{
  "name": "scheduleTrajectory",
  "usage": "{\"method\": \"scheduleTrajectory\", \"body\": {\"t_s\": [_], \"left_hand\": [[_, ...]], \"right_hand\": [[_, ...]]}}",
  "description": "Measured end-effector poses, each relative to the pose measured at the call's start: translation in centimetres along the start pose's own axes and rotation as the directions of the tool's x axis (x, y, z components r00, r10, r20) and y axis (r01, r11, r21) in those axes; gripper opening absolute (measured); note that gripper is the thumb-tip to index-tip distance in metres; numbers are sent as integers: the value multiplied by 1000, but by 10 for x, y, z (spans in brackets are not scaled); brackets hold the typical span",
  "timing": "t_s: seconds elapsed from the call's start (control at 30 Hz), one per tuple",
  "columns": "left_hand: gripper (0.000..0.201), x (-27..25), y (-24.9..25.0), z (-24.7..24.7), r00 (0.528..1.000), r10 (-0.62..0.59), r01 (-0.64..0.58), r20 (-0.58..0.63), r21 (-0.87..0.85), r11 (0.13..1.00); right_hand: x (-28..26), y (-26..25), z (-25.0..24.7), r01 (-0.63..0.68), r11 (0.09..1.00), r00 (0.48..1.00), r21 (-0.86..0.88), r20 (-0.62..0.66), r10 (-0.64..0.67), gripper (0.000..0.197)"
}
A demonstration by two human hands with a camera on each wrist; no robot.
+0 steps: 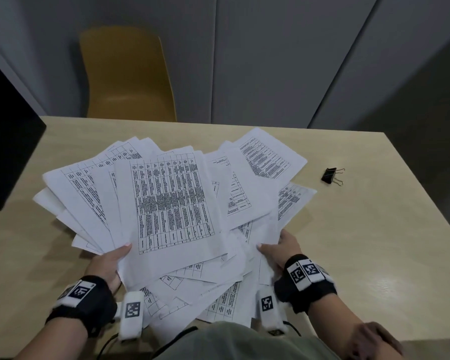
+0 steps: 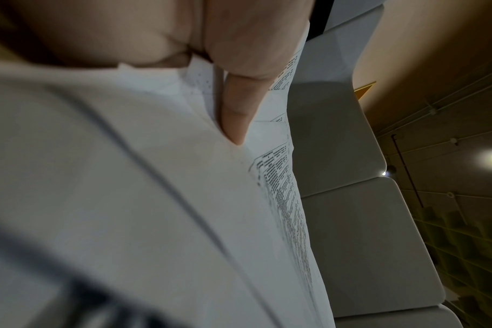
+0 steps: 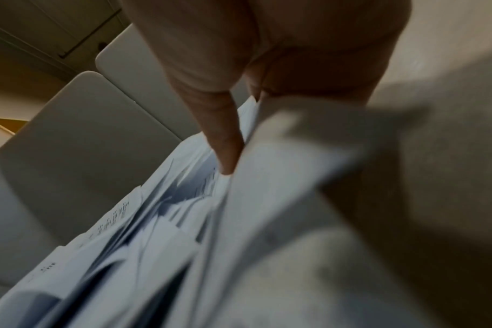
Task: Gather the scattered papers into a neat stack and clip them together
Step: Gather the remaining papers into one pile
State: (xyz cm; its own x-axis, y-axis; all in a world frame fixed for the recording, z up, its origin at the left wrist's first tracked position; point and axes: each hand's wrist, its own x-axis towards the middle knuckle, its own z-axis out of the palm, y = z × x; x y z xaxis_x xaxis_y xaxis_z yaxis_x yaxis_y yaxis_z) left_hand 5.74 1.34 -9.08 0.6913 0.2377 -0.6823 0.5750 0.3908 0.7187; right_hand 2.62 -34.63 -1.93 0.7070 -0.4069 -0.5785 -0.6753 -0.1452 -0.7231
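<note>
A loose, fanned pile of white printed papers [image 1: 172, 203] with black tables is lifted above the beige table [image 1: 374, 242]. My left hand [image 1: 109, 261] grips the pile's near left edge, thumb on top and fingers hidden beneath. My right hand [image 1: 283, 248] grips the near right edge the same way. In the left wrist view the left thumb [image 2: 236, 115] presses on the sheets [image 2: 183, 199]. In the right wrist view the right thumb [image 3: 225, 144] lies on the messy paper edges [image 3: 155, 222]. A black binder clip [image 1: 331, 175] lies on the table at the right, away from both hands.
A yellow chair [image 1: 127, 79] stands behind the table's far edge. A dark object [image 1: 8, 152] sits at the table's left side. Grey wall panels [image 1: 270, 61] rise behind. Bare tabletop [image 1: 387, 281] shows to the right, around the clip.
</note>
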Motion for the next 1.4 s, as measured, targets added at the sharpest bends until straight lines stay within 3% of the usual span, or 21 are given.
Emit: {"method": "scheduleTrajectory", "body": {"t_s": [0.13, 0.27, 0.33, 0.4, 0.5, 0.63, 0.73, 0.8, 0.97, 1.2, 1.4], "left_hand": [[40, -1, 2, -3, 1000, -21, 21, 12, -22, 1000], [44, 2, 2, -6, 999, -46, 46, 15, -8, 999], [36, -2, 3, -1, 999, -43, 42, 30, 7, 999], [28, -3, 3, 1, 999, -24, 25, 41, -4, 1000], [35, -2, 4, 0, 999, -29, 28, 28, 23, 999], [36, -5, 5, 0, 999, -42, 41, 22, 45, 998], [35, -7, 5, 3, 999, -26, 24, 23, 53, 998], [36, -7, 6, 3, 1000, -13, 13, 7, 57, 998], [36, -9, 7, 5, 1000, -11, 12, -3, 76, 997], [9, -11, 6, 8, 999, 41, -40, -4, 110, 993], [27, -21, 11, 14, 999, 26, -21, -27, 154, 988]], "right_hand": [[4, 3, -13, 42, 999, 999, -19, 6, -42, 43], [10, 4, -52, 15, 953, 996, -304, 83, 11, 40], [21, 10, -68, -39, 936, 993, -351, 93, 76, 35], [31, 13, -76, -57, 951, 994, -303, 71, 82, 37], [30, 9, -67, -16, 982, 1000, -190, 10, 18, 41], [13, 8, -41, -70, 997, 984, -37, 159, 75, 44], [10, 18, -25, -29, 992, 981, -126, 185, 53, 35], [10, 22, -23, -32, 994, 990, -108, 134, 47, 38], [10, 19, -45, 64, 974, 987, -216, -128, -93, 19], [3, 13, -74, 123, 958, 884, -261, -411, -225, 21], [-2, -2, -86, 191, 969, 766, -156, -593, -246, 23]]}}
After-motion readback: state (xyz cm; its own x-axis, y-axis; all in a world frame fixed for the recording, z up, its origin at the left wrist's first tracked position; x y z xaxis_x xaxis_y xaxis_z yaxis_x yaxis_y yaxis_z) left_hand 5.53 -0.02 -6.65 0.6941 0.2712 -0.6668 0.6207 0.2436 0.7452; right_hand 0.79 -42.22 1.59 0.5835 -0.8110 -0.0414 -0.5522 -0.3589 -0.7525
